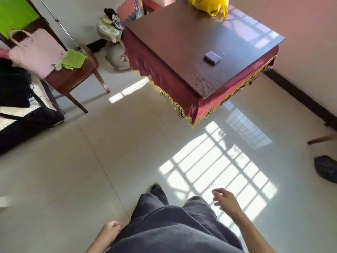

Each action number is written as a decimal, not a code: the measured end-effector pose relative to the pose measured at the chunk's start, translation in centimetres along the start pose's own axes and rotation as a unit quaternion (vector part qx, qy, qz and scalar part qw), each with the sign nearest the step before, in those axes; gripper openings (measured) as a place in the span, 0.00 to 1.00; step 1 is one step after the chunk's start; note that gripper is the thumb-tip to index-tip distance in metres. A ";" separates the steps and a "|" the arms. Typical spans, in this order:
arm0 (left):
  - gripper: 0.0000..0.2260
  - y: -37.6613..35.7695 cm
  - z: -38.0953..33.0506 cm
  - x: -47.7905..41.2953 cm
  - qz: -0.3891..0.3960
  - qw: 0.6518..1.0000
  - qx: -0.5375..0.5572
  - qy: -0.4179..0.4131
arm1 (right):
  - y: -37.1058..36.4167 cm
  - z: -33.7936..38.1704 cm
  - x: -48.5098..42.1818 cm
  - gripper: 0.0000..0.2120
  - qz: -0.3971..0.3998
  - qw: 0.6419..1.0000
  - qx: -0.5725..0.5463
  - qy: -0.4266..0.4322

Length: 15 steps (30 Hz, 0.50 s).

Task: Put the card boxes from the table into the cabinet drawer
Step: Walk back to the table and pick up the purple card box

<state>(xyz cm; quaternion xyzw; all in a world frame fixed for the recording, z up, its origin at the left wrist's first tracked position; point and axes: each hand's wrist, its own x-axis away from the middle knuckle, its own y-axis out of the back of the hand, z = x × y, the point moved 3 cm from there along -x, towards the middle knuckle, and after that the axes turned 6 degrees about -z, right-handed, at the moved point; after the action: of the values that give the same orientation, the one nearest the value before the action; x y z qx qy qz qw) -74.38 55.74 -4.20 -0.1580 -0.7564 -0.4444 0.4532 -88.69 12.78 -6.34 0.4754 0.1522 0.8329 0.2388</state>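
Note:
One small purple card box point(212, 57) lies flat on the dark wooden table point(182, 42), near its right front edge. The table stands well ahead of me across the tiled floor. My right hand point(226, 199) hangs low at my side with loose, spread fingers and holds nothing. My left hand point(111, 232) is curled into a loose fist by my left leg, with nothing visible in it. Both hands are far from the box. No cabinet drawer is in view.
A red fringed cloth point(164, 83) hangs around the table. A yellow plastic bag point(209, 5) sits at its far edge. A wooden chair point(73, 77) with pink and green cloths stands left. A dark shoe point(326, 168) lies at the right.

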 end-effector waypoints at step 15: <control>0.11 11.2 -22.1 -13.5 0.021 0.997 0.033 -0.068 | -4.8 6.7 -9.8 0.09 0.036 0.991 0.090 -0.097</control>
<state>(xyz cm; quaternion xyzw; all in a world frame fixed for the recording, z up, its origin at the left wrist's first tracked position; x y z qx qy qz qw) -47.88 46.15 -5.15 -0.1891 -0.7959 -0.3979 0.4152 -77.45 11.70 -12.31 0.5790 0.1851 0.7736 0.1790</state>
